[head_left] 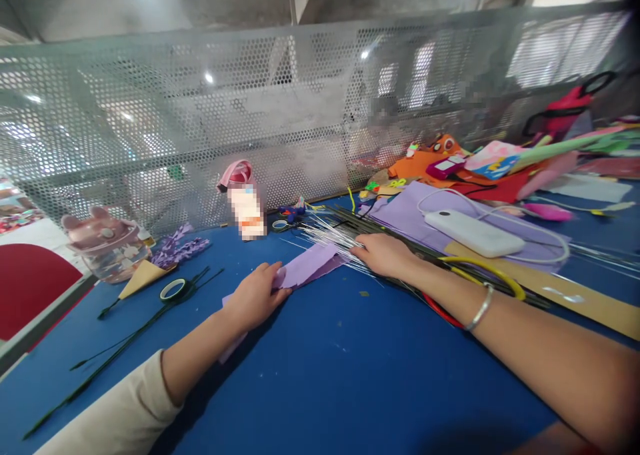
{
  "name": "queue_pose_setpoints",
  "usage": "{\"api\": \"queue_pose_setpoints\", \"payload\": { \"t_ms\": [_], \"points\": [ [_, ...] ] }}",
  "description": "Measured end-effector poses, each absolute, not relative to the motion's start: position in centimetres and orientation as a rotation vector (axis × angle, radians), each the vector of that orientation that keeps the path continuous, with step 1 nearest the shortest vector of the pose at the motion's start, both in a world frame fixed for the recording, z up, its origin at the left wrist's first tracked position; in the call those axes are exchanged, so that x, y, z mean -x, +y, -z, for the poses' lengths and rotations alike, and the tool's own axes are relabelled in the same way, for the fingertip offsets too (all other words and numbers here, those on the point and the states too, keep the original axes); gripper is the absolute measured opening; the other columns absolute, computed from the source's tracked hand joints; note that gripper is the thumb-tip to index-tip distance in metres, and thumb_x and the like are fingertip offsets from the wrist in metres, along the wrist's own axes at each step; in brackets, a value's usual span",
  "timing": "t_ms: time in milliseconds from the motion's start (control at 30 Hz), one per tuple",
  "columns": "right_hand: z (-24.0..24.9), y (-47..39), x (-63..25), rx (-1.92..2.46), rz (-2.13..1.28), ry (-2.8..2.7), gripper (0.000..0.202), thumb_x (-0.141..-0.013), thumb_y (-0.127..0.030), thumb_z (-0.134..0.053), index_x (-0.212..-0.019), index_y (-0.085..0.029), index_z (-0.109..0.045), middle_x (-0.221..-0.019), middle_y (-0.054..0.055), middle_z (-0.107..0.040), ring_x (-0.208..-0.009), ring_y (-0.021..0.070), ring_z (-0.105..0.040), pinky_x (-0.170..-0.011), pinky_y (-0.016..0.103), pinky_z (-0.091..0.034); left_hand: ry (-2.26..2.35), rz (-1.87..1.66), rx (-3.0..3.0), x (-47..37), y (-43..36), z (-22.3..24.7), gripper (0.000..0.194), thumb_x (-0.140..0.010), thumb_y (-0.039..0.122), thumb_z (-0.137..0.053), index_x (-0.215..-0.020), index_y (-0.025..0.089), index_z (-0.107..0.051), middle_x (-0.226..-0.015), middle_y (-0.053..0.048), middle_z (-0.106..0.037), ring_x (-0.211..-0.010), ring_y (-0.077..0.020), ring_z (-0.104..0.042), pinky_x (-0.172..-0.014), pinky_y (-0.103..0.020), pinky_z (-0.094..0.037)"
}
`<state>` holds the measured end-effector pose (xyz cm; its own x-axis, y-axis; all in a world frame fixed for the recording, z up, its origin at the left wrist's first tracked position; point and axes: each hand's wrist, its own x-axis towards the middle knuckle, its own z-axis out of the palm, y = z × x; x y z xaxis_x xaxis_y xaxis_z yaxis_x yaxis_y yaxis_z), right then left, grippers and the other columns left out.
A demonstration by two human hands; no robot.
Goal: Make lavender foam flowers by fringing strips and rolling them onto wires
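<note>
My left hand (255,296) is closed round a folded strip of purple crepe-like paper (313,266), thumb below and fingers on top. The strip's far end reaches over to a bundle of thin white wires (330,233) on the blue table. My right hand (383,253) rests at that bundle with its fingers bent down and closed on the wires; its fingertips are partly hidden. Dark green stems (350,220) lie just behind and under my right hand. Left of my left hand, a roll of green tape (175,290) sits on long dark green stems (115,348).
A pink bear-eared water jar (107,251) stands at the left, beside a purple flower sprig (183,247) in a brown paper cone (143,278). On the right are purple sheets (400,208), a white power bank (473,233) with its cable, and colourful felt pieces. A perforated metal screen (225,128) closes the back.
</note>
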<state>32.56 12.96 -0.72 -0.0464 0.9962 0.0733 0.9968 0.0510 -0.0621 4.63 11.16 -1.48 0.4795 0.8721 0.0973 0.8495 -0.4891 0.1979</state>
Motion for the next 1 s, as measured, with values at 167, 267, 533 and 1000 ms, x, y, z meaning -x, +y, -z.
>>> {"api": "queue_pose_setpoints", "payload": {
  "t_ms": [167,267,533,1000],
  "points": [
    [0.5,13.2,-32.8,2.093,0.014,-2.148,0.053,-0.087,-0.061,-0.036,-0.088,-0.016,-0.062,-0.094,0.014,-0.069,-0.088,0.0280,-0.065,-0.060,0.028,-0.039,1.518,-0.229,-2.729,-5.0,11.3,1.6,0.044,-0.087,0.034,-0.042,-0.126,0.015,-0.053,-0.124,-0.015,-0.054,-0.116,-0.0300,-0.049,-0.096,-0.044,-0.042],
    [0.2,13.3,-32.8,2.125,-0.076,-2.175,0.061,-0.068,-0.074,-0.053,-0.087,-0.017,-0.064,-0.094,0.013,-0.070,-0.086,0.0287,-0.065,-0.057,0.027,-0.039,1.442,-0.244,-2.744,-4.8,11.5,1.9,0.047,-0.087,0.030,-0.043,-0.130,0.014,-0.049,-0.121,-0.013,-0.058,-0.112,-0.0267,-0.052,-0.099,-0.041,-0.041],
    [0.1,13.5,-33.0,2.162,-0.063,-2.182,0.022,-0.077,-0.037,-0.055,-0.082,-0.018,-0.067,-0.094,0.011,-0.070,-0.085,0.0255,-0.066,-0.060,0.027,-0.041,1.401,-0.140,-2.752,-4.6,11.3,1.1,0.045,-0.088,0.022,-0.040,-0.133,0.018,-0.046,-0.114,-0.011,-0.061,-0.105,-0.0231,-0.058,-0.092,-0.036,-0.044],
    [-0.8,13.7,-34.6,1.858,-0.244,-2.319,0.041,-0.085,-0.051,-0.042,-0.067,-0.018,-0.058,-0.068,0.004,-0.066,-0.062,0.0165,-0.056,-0.053,0.025,-0.033,1.459,-0.039,-2.783,-2.7,10.2,-0.6,0.056,-0.081,0.009,-0.040,-0.135,0.024,-0.042,-0.124,-0.008,-0.059,-0.110,-0.0215,-0.058,-0.092,-0.035,-0.046]
  ]
}}
